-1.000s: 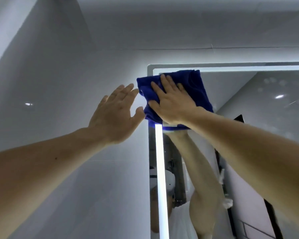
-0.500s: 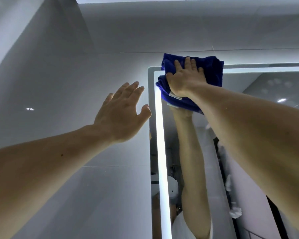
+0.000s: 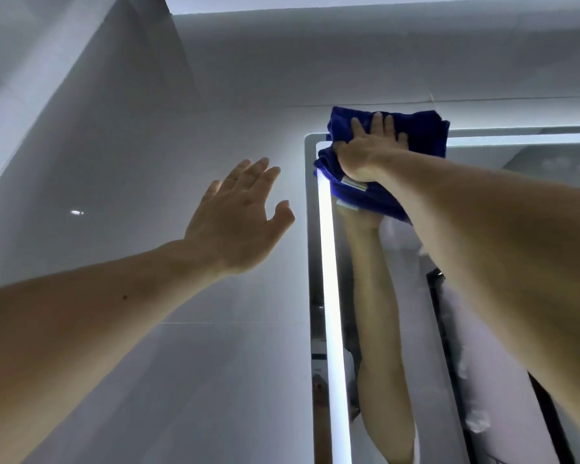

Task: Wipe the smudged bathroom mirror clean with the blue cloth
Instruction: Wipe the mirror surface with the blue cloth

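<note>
Upper centre: right hand (image 3: 369,152), fingers flat, presses blue cloth (image 3: 422,135) over mirror's (image 3: 310,229) top-left corner, hiding it. Left hand (image 3: 238,216) spread wide near wall (image 3: 131,162); contact unclear. Mirror cut off right, bottom.

The blue cloth (image 3: 424,135) hides the top-left corner of the mirror (image 3: 412,313).

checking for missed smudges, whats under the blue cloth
The blue cloth, pressed by the right hand, covers the top-left corner of the mirror; any smudges beneath are hidden.
</note>
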The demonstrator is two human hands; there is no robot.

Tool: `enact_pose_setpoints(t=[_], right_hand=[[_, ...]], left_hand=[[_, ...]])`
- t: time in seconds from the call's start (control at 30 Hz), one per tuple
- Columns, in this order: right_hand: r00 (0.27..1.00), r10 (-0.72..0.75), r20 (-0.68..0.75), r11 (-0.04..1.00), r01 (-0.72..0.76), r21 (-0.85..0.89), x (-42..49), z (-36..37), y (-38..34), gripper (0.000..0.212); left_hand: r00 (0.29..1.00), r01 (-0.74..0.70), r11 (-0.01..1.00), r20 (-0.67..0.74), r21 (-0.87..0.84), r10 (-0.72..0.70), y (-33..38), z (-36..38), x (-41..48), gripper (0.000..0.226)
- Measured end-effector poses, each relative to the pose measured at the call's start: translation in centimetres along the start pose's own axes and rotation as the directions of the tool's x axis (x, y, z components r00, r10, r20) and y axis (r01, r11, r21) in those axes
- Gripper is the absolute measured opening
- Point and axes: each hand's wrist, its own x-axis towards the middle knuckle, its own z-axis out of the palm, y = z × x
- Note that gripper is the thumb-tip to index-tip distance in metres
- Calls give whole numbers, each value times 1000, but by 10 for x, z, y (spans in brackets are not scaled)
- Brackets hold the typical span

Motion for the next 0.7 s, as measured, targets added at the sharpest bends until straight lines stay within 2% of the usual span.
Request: enact_pose_setpoints(t=[0.07,0.17,0.33,0.4,0.53,0.6,0.7], right_hand=[[998,-61,-30,998,60,-19,-14,8,-7,65],[972,-227,-67,974,225,-28,-40,24,-6,65],[867,-499,13,858,496,-137,-59,27,25,63],[873,-486,36,862,485,-149,-46,16,33,63],[974,-223,27,970,224,-97,-8,-11,46,62],[979,-203,32,975,205,-81,-8,-5,49,62],[972,-235,-15,971,234,-43,-25,11,51,64]], left_hand=[[1000,14,1000,-4,22,-14,-4,4,3,63],[998,52,999,-32,10,-52,1,14,9,59],[999,28,999,-41,-32,-29,13,18,16,58],[999,33,999,-41,-36,-34,14,17,16,58],[1000,26,999,-3,-27,-26,20,16,9,65],[1000,8,1000,16,-12,-8,23,16,7,71],[1000,8,1000,-24,-24,-8,26,19,9,63]])
